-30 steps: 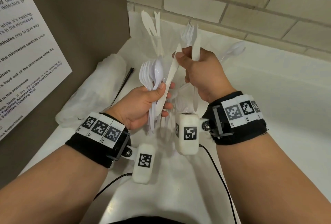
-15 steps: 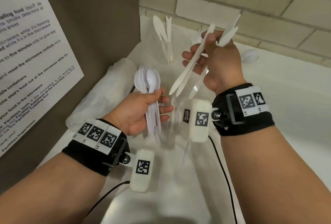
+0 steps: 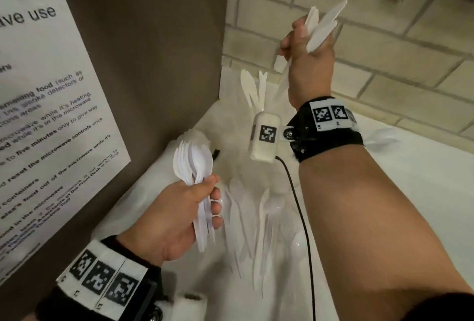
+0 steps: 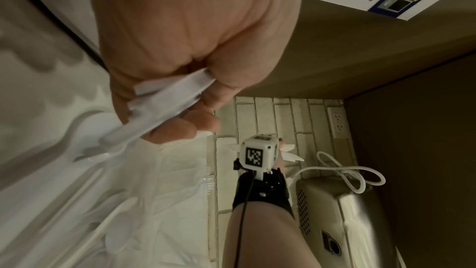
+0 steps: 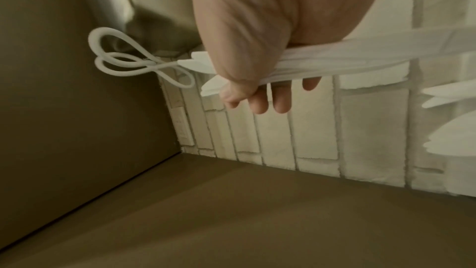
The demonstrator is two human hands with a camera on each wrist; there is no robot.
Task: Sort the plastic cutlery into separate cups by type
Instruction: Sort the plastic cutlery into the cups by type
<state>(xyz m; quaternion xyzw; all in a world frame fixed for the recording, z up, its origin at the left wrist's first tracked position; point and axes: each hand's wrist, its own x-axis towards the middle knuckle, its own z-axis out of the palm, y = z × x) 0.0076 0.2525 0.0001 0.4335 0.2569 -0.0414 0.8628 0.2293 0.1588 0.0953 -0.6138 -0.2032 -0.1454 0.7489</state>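
My left hand [image 3: 179, 214] grips a bundle of white plastic spoons and forks [image 3: 193, 164], bowls and tines upward, low at the left; the handles [image 4: 165, 101] show in the left wrist view. My right hand [image 3: 306, 56] is raised high against the brick wall and grips several white plastic knives [image 3: 322, 27], blades pointing up and right; the same knives [image 5: 335, 62] cross the right wrist view. Below that hand, more knives [image 3: 252, 90] stand upright at the back corner, their clear cup hidden behind the wrist camera. Loose cutlery [image 3: 259, 228] lies on the white counter between my arms.
A brown cabinet side [image 3: 154, 51] with a printed notice [image 3: 43, 115] closes the left. A brick wall [image 3: 384, 51] runs behind. A clear plastic bag [image 3: 198, 138] lies against the cabinet. A metal appliance [image 4: 347, 221] with a coiled white cord [image 4: 347, 172] sits to the right.
My right hand has lifted the knives up and back toward the wall. The left hand stays low with its spoons and forks, and the view has tilted upward.
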